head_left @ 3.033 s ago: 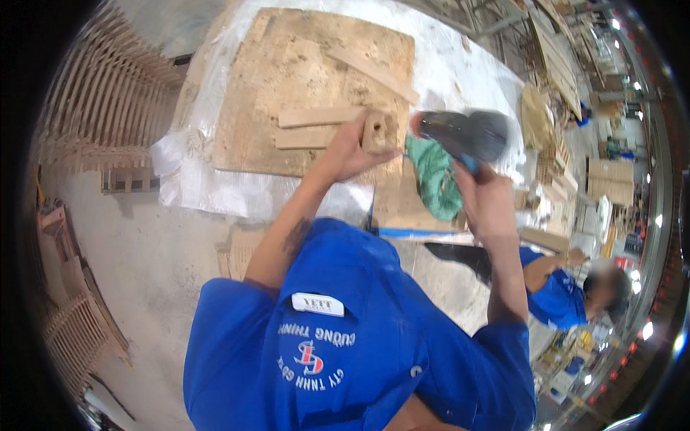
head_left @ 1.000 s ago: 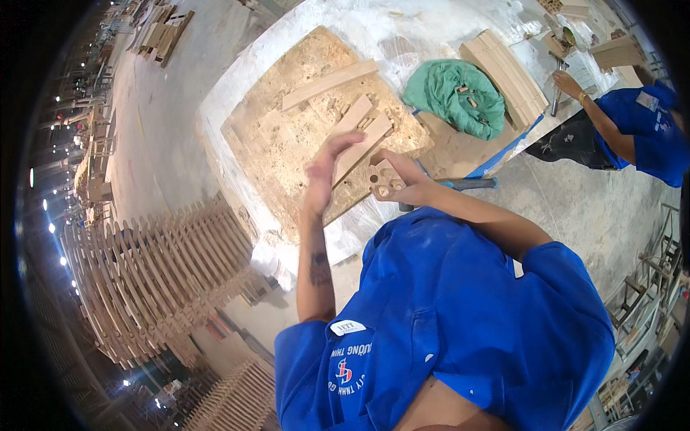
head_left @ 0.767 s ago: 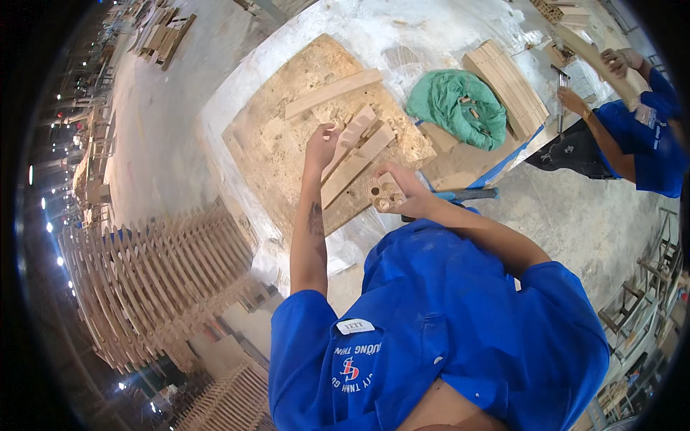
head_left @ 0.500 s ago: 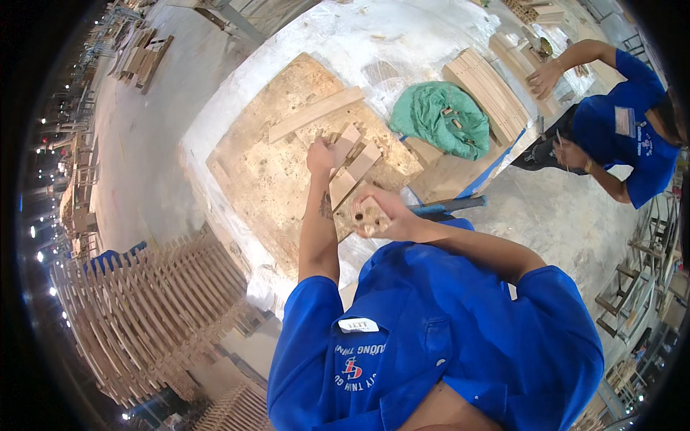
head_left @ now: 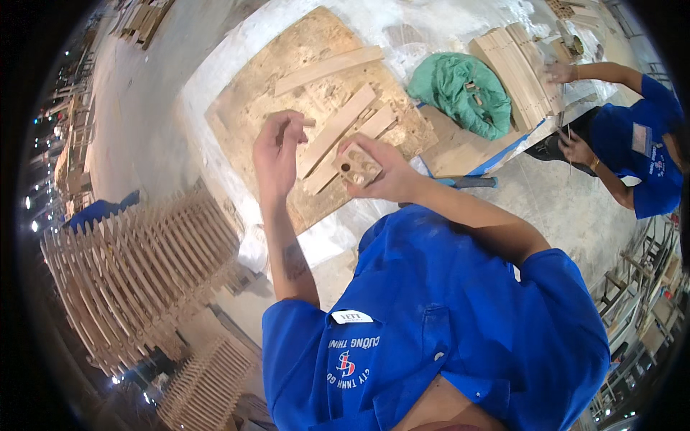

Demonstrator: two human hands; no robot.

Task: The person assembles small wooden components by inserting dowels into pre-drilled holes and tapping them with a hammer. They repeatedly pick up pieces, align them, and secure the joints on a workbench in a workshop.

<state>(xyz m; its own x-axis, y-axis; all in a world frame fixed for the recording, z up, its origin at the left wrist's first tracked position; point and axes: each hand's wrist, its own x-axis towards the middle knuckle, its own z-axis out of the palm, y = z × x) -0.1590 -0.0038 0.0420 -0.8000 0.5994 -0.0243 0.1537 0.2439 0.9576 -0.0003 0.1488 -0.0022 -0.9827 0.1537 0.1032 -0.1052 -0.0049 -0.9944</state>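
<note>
White plastic sheeting (head_left: 208,68) covers much of your table (head_left: 454,152), showing along its left and far edges. Toward your right, a blue strip (head_left: 492,164) runs along the near edge, and a stack of pale planks (head_left: 507,72) lies beside that edge. Past it stands a co-worker (head_left: 642,147) in a blue shirt and dark trousers. Off the table's left edge, you have a large stack of slatted wooden frames (head_left: 144,269), with a smaller slatted stack (head_left: 208,384) near it. Bare concrete floor (head_left: 144,129) stretches beyond, up to a timber pile (head_left: 144,21) well apart from the table.
</note>
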